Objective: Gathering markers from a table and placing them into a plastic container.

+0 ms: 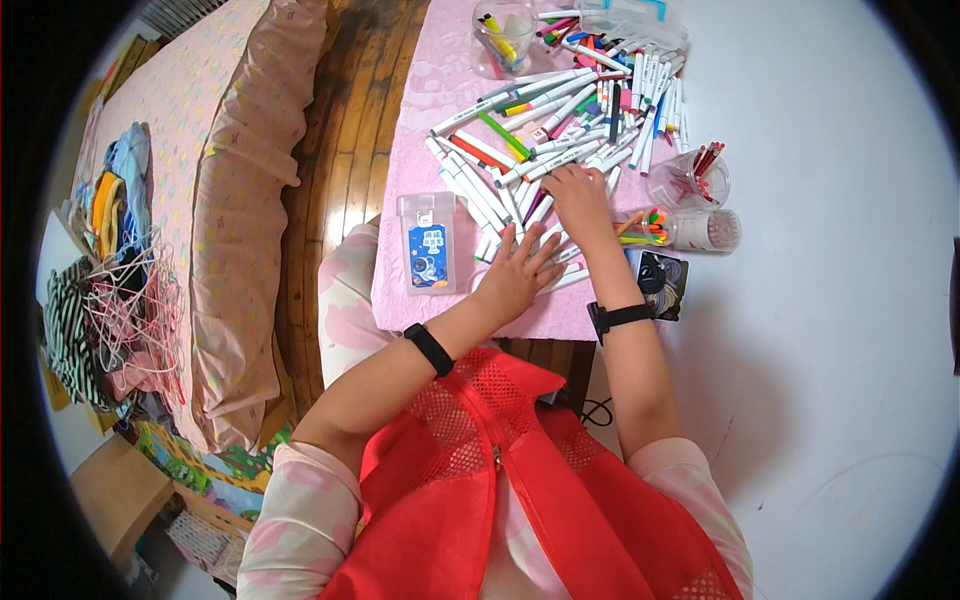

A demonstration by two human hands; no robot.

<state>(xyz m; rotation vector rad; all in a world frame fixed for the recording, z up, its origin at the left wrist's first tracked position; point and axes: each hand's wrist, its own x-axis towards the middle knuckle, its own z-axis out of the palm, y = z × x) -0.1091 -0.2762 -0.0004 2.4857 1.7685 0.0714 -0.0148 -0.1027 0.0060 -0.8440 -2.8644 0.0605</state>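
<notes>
A large loose heap of white marker pens lies on a pink cloth-covered table. My left hand rests with spread fingers on the markers at the near side of the heap. My right hand reaches into the middle of the heap, its fingertips bent down at the markers; whether it grips one is hidden. A green marker and a red-orange marker lie beyond my hands. Left of my left hand lies a clear plastic case with a blue label bearing writing.
Clear tubs hold yellow highlighters, red pencils and colourful pens. Another container lies beside them. A black-corded box sits near my right wrist, by the white wall. A bed stands at the left.
</notes>
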